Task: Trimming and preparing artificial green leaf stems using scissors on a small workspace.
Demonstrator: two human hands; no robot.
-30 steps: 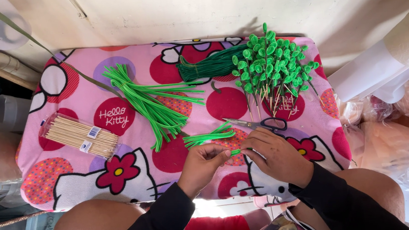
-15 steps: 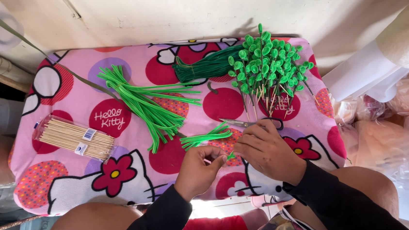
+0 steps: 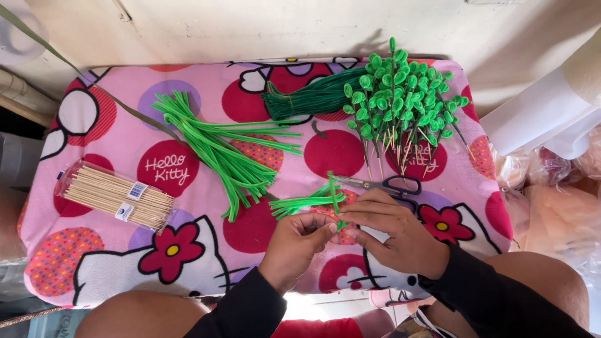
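Pink tablecloth [image 3: 201,270], pipe cleaner [image 3: 333,195] upright

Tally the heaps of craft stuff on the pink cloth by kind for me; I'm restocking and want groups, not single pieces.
Light green pipe-cleaner heaps: 2, one small
Dark green bundle: 1
Finished looped stems cluster: 1
Wooden skewer pack: 1
Scissors: 1
Total: 6

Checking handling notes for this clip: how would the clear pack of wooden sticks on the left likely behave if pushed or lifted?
The pack of wooden sticks looks light and stiff, since thin straight sticks fill it. Its thin clear wrap probably slides easily on the cloth. It lies flat, so tipping seems unlikely, though it might roll a little.
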